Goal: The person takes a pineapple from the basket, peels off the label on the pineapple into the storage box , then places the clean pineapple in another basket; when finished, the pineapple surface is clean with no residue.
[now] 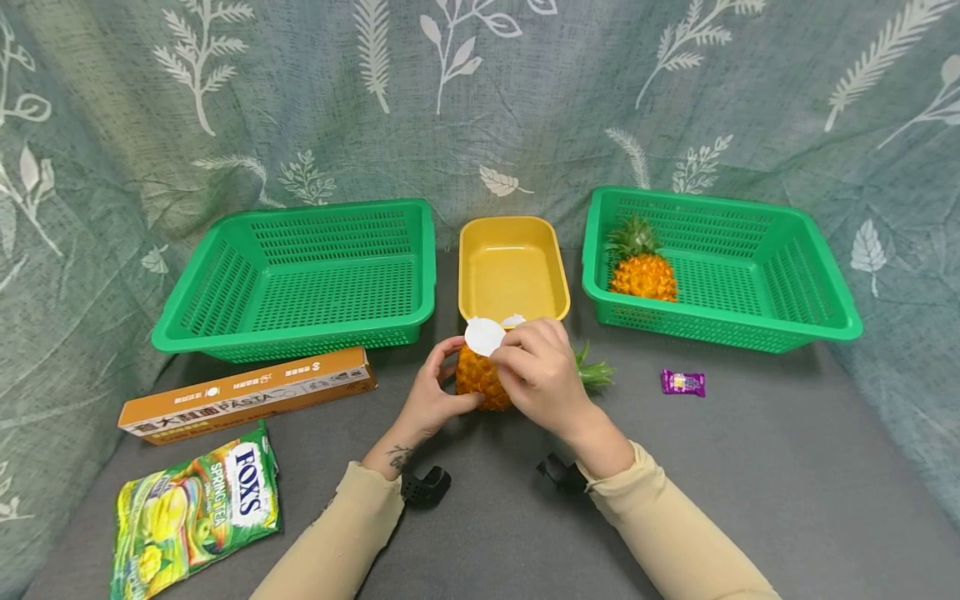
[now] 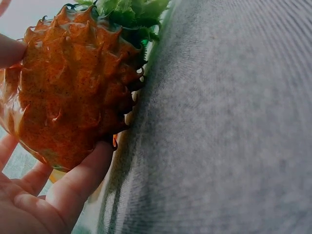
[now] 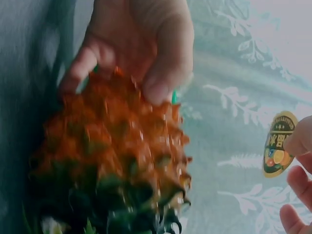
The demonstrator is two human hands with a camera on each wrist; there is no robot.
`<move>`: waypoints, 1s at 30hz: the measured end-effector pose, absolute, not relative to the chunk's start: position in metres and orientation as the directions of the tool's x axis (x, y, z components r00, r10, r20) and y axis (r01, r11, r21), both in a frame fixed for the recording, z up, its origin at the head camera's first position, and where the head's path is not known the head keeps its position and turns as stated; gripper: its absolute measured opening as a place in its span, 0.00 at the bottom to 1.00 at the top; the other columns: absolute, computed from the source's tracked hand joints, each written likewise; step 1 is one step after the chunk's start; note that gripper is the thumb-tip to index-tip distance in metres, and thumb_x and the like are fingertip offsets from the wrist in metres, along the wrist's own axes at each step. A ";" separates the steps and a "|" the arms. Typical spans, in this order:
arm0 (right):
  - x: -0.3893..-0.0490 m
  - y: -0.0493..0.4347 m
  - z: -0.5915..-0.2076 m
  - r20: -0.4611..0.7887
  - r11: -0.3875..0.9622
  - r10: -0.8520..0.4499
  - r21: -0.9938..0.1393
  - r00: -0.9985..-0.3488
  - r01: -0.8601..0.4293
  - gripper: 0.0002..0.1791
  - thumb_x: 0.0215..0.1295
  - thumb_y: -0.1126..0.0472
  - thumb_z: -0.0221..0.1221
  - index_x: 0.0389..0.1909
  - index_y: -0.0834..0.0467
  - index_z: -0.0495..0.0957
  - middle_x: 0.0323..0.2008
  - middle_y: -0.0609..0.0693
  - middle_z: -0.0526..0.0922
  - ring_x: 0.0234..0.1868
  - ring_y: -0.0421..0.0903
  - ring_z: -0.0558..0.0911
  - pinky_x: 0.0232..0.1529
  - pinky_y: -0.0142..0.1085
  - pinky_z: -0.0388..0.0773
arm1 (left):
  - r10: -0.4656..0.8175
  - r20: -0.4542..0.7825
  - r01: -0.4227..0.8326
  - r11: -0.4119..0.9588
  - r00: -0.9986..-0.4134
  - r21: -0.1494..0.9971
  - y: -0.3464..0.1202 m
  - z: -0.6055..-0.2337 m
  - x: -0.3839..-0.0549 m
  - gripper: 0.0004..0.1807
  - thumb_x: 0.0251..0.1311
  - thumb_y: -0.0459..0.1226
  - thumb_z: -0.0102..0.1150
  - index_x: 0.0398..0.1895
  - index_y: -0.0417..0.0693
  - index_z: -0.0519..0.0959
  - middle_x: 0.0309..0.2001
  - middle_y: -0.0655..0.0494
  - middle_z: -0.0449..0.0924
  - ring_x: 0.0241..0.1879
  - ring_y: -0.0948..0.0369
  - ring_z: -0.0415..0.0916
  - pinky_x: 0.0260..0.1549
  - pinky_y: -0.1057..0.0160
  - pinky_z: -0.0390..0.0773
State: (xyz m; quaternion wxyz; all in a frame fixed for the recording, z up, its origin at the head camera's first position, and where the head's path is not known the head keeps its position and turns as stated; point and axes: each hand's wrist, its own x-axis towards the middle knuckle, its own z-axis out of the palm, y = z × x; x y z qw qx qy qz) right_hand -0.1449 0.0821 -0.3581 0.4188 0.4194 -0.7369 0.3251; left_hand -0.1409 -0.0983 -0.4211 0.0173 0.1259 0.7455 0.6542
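An orange pineapple (image 1: 480, 379) lies on its side on the grey table, its green leaves (image 1: 596, 372) pointing right. My left hand (image 1: 435, 400) holds its base end, thumb on the near side and fingers on the far side. In the left wrist view the thumb (image 2: 85, 170) presses against the spiky rind. Above the fruit, my right hand (image 1: 543, 375) pinches an oval sticker (image 1: 484, 336), its white back showing in the head view. The right wrist view shows the front of that label (image 3: 280, 144), dark and gold with printed fruit. A second small white scrap (image 1: 513, 320) shows behind the right fingers.
A green basket (image 1: 292, 333) stands back left; another green basket (image 1: 720, 325) at back right contains a second pineapple (image 1: 645, 275). Between them sits a yellow bin (image 1: 513, 233). A pasta box (image 1: 247, 396) and a Fox's candy bag (image 1: 198, 512) lie left, a purple wrapped candy (image 1: 683, 383) right.
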 end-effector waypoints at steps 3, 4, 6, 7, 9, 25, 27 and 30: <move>-0.149 0.087 -0.356 0.893 0.459 -0.354 -0.092 -0.277 -0.884 0.08 0.51 0.73 0.59 0.20 0.58 0.80 0.24 0.50 0.77 0.30 0.48 0.73 0.37 0.42 0.69 | 0.207 0.146 0.171 0.108 -0.967 0.979 -0.098 -0.421 -0.141 0.40 0.43 0.24 0.63 0.64 0.38 0.59 0.63 0.40 0.60 0.60 0.42 0.61 0.55 0.45 0.67; -0.151 0.088 -0.355 0.893 0.465 -0.355 -0.088 -0.277 -0.881 0.08 0.51 0.73 0.59 0.20 0.58 0.81 0.24 0.50 0.77 0.30 0.49 0.73 0.37 0.43 0.69 | 0.207 0.150 0.175 0.107 -0.967 0.979 -0.098 -0.421 -0.141 0.40 0.43 0.24 0.63 0.64 0.37 0.59 0.63 0.40 0.59 0.60 0.42 0.61 0.56 0.45 0.67; -0.155 0.092 -0.352 0.885 0.480 -0.366 -0.085 -0.287 -0.873 0.08 0.50 0.73 0.58 0.20 0.59 0.81 0.25 0.50 0.77 0.30 0.49 0.73 0.37 0.44 0.68 | 0.207 0.158 0.182 0.104 -0.965 0.978 -0.098 -0.421 -0.142 0.40 0.43 0.24 0.63 0.64 0.36 0.59 0.63 0.39 0.59 0.60 0.43 0.60 0.57 0.45 0.65; -0.157 0.093 -0.350 0.882 0.485 -0.372 -0.082 -0.290 -0.870 0.08 0.50 0.73 0.58 0.20 0.59 0.81 0.25 0.50 0.77 0.30 0.50 0.73 0.37 0.44 0.68 | 0.207 0.161 0.185 0.103 -0.965 0.977 -0.098 -0.421 -0.142 0.40 0.43 0.23 0.63 0.64 0.35 0.59 0.63 0.39 0.59 0.61 0.44 0.59 0.57 0.45 0.64; -0.163 0.096 -0.343 0.871 0.501 -0.391 -0.071 -0.298 -0.863 0.08 0.49 0.74 0.58 0.21 0.59 0.81 0.25 0.50 0.77 0.30 0.50 0.74 0.37 0.45 0.68 | 0.206 0.164 0.187 0.101 -0.965 0.977 -0.098 -0.421 -0.142 0.41 0.43 0.23 0.63 0.64 0.34 0.58 0.63 0.39 0.59 0.61 0.45 0.58 0.58 0.45 0.62; -0.248 0.111 -0.299 0.540 0.688 -0.661 0.157 -0.522 -0.708 0.15 0.61 0.75 0.50 0.28 0.59 0.83 0.24 0.54 0.76 0.19 0.47 0.64 0.25 0.36 0.52 | 0.200 0.154 0.178 0.109 -0.968 0.978 -0.099 -0.422 -0.140 0.41 0.43 0.23 0.63 0.64 0.34 0.59 0.64 0.39 0.58 0.63 0.46 0.57 0.59 0.45 0.61; -0.258 0.110 -0.299 0.456 0.705 -0.669 0.139 -0.587 -0.695 0.14 0.64 0.73 0.50 0.28 0.59 0.83 0.25 0.55 0.75 0.19 0.45 0.60 0.25 0.35 0.49 | 0.202 0.147 0.171 0.109 -0.968 0.979 -0.099 -0.422 -0.139 0.41 0.43 0.23 0.63 0.64 0.35 0.59 0.64 0.39 0.58 0.62 0.45 0.57 0.59 0.45 0.62; -0.269 0.109 -0.303 0.324 0.729 -0.670 0.117 -0.668 -0.675 0.11 0.66 0.69 0.52 0.31 0.59 0.83 0.29 0.55 0.75 0.19 0.45 0.64 0.22 0.34 0.55 | 0.201 0.135 0.160 0.109 -0.970 0.981 -0.099 -0.422 -0.140 0.40 0.43 0.23 0.63 0.64 0.36 0.59 0.64 0.40 0.58 0.62 0.45 0.58 0.58 0.46 0.62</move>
